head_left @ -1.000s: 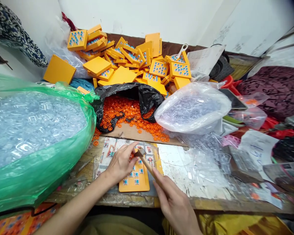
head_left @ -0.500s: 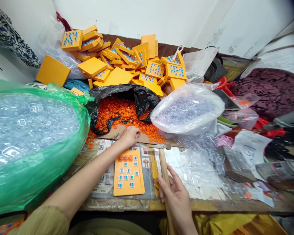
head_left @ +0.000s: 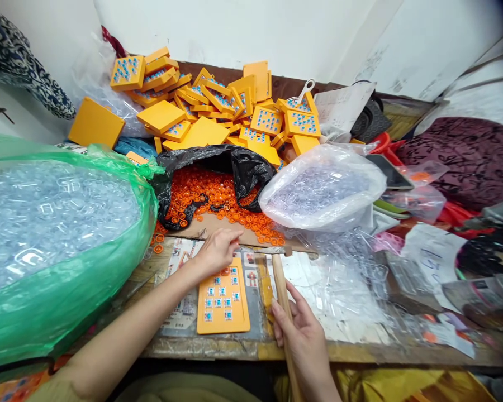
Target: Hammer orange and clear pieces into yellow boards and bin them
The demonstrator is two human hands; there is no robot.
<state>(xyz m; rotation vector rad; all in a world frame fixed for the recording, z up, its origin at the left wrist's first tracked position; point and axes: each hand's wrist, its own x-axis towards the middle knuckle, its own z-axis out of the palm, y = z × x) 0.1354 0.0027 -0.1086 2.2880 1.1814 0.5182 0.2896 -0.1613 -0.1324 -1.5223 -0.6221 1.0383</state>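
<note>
My left hand (head_left: 219, 251) is over the top end of a yellow plastic board (head_left: 238, 321), with its fingertips pinched together. A bit of orange shows at the fingertips, like one of the small orange caps. Square switches with blue centres (head_left: 218, 303) are set in the board, which lies flat on the bench. At its top edge an orange cap (head_left: 225, 272) shows partly; my hand hides the rest of that row. My right hand (head_left: 299, 329) is closed round the wooden handle of a hammer (head_left: 280, 285), whose head lies toward the cardboard, right of the board.
Loose orange caps (head_left: 218, 192) spill from a black bag (head_left: 201, 153) onto cardboard. Clear plastic pieces fill a green bag (head_left: 79, 257) on the left and a white bag (head_left: 318, 215) on the right. Several yellow boards (head_left: 201, 133) are piled behind.
My left hand has drawn back from beside the orange caps and now covers the top of the board. My right hand keeps its hold on the hammer.
</note>
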